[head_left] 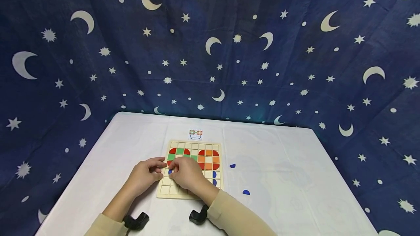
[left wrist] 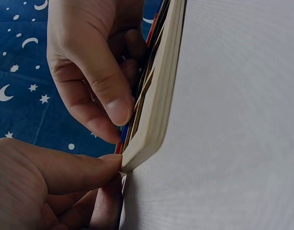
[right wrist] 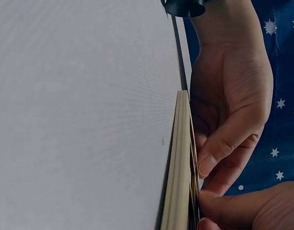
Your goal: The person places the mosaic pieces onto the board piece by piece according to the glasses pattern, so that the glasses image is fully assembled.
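A square wooden grid board [head_left: 165, 190] lies on the table with red, green, orange and blue tiles in its cells. My right hand [head_left: 187, 173] reaches across it, thumb and index finger pinching a blue half-circle tile [head_left: 170, 172] at the board's left side. That tile also shows as a blue sliver [left wrist: 123, 133] under the right fingertips in the left wrist view. Along the left border, my left hand [head_left: 144, 175] rests thumb and fingers against the board's edge, the fingers relaxed and slightly bent. The right hand hides the board's middle cells.
Two loose blue half-circle tiles, one nearer the board [head_left: 232, 165] and one closer to me [head_left: 246, 192], lie right of the board. Beyond its far edge is a small pattern card [head_left: 195, 134]. A starry blue cloth [head_left: 216, 83] hangs behind the white table [head_left: 288, 177].
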Action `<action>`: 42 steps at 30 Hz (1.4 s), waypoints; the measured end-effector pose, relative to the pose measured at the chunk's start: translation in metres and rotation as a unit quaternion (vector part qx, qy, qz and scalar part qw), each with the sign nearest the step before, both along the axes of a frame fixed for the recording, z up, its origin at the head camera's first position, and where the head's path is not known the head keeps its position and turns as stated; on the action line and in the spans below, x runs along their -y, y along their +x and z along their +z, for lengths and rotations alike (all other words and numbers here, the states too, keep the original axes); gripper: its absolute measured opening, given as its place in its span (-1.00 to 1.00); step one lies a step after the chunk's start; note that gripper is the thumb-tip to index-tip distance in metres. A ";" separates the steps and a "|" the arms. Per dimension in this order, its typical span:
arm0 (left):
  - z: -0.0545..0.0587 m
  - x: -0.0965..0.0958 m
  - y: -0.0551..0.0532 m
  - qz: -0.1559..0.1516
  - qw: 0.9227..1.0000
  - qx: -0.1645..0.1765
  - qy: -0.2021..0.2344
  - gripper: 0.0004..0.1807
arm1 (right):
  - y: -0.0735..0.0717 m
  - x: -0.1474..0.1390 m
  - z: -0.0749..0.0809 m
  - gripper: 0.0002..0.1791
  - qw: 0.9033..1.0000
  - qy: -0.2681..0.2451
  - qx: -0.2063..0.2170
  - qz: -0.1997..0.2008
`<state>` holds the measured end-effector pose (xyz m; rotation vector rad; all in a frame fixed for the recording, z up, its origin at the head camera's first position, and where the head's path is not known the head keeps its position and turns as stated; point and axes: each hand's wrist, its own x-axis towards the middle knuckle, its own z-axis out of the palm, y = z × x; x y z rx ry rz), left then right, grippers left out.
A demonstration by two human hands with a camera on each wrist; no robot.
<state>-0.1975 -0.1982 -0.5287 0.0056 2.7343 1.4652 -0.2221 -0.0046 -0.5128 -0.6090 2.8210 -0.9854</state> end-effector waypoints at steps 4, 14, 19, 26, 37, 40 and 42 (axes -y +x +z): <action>0.000 -0.001 0.000 0.000 1.000 0.000 0.002 -0.67 | 0.000 0.000 -0.001 -0.90 1.000 0.002 -0.007 -0.001; 0.000 -0.003 0.001 0.003 1.000 0.005 -0.003 -0.66 | -0.001 -0.027 0.001 -0.88 0.997 -0.074 0.030 0.006; 0.001 -0.005 0.000 0.008 1.000 0.009 -0.008 -0.66 | 0.000 -0.055 0.005 -0.88 0.997 -0.072 0.022 -0.010; 0.000 -0.006 0.000 0.014 1.000 0.011 -0.011 -0.66 | 0.003 -0.104 0.010 -0.88 0.996 -0.069 0.026 -0.042; 0.003 -0.004 0.003 0.015 1.000 0.018 -0.013 -0.65 | 0.012 -0.177 0.009 -0.84 0.987 -0.073 0.067 -0.124; 0.003 -0.004 0.003 0.015 1.000 0.018 -0.013 -0.65 | 0.010 -0.189 0.006 -0.83 0.987 -0.051 0.048 -0.142; 0.004 -0.004 0.002 0.015 1.000 0.017 -0.013 -0.65 | 0.007 -0.195 0.005 -0.82 0.987 -0.036 0.035 -0.150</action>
